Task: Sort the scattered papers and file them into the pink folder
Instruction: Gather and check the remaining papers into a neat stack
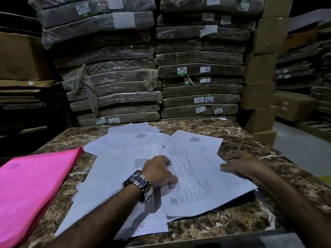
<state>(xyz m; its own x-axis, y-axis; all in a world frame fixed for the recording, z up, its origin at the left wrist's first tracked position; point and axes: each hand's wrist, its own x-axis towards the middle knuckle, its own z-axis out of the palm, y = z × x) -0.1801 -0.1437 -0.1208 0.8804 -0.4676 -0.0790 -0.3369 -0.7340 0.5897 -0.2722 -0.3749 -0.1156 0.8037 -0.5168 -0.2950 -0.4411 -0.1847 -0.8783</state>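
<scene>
Several white printed papers [125,169] lie scattered and overlapping across the middle of a brown marble table [247,140]. The top sheet [202,179], with QR codes and a table of text, lies at the right of the pile. My left hand [159,171], with a metal watch on the wrist, presses on that sheet's left edge, fingers curled. My right hand [241,164] rests flat on its right edge, fingers spread. The pink folder [30,183] lies closed at the table's left, apart from the papers.
Stacks of plastic-wrapped flat bundles [114,76] rise right behind the table. Cardboard boxes [265,93] stand at the right and flattened cardboard [23,97] at the left. The table's near edge [215,237] runs along the bottom.
</scene>
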